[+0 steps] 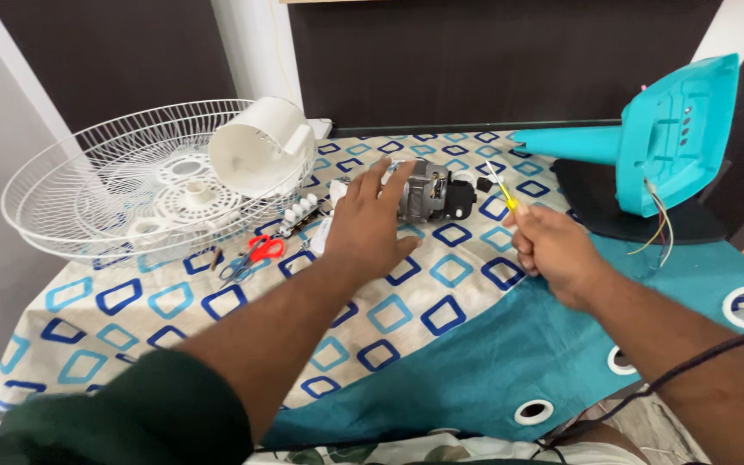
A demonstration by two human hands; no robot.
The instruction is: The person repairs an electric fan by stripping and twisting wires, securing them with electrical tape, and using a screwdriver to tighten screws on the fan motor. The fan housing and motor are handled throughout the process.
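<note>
Fan motor (pixel 430 195), table centre, steadied by left hand (pixel 367 226) laid spread at its nine o'clock; right hand (pixel 553 250) pinching yellow-handled screwdriver (pixel 502 191) at three o'clock; tip-to-screw alignment likely required.

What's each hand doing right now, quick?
Left hand: open, fingers spread, resting on the grey fan motor.
Right hand: closed around a yellow-handled screwdriver, tip pointing toward the motor.

home repair table | patterned curtain cloth (pixel 441 301) | dismantled fan grille (pixel 105 198) | scissors (pixel 256 256)
</note>
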